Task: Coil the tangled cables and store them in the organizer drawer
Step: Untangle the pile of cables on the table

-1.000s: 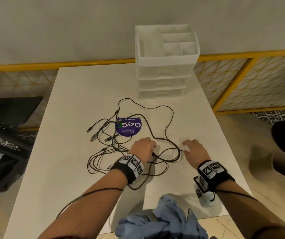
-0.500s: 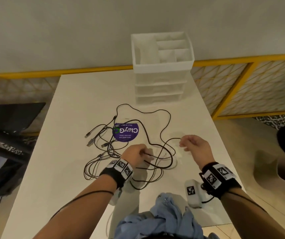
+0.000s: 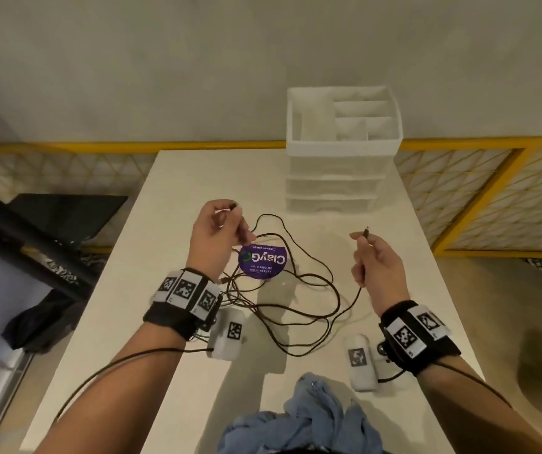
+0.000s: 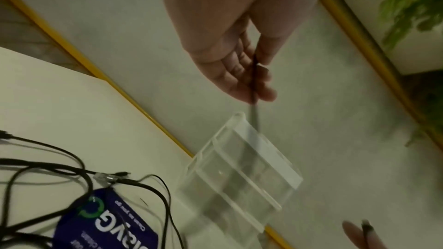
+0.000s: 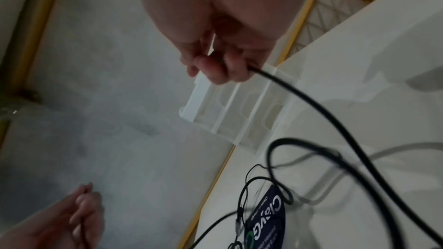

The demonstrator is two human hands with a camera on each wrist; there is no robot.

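Note:
A tangle of thin black cables (image 3: 282, 299) lies on the white table (image 3: 171, 204), partly over a round purple sticker (image 3: 263, 259). My left hand (image 3: 220, 224) is raised above the table and pinches one black cable (image 4: 254, 75) near its plug. My right hand (image 3: 374, 257) is also lifted and grips another cable end (image 5: 282, 84), its small plug (image 3: 366, 230) sticking up past the fingers. The white organizer (image 3: 341, 149) with its drawers stands at the table's far edge, beyond both hands; its drawers look closed.
A yellow-framed lattice panel (image 3: 479, 198) runs behind and to the right of the table. Blue cloth (image 3: 312, 417) bunches at the near edge. A dark object (image 3: 50, 231) sits left of the table. Bare tabletop lies on the far left.
Both hands have lifted off the table, each bringing a cable end up; the left moved up and away from me, the right rose with its plug. The view shifted down.

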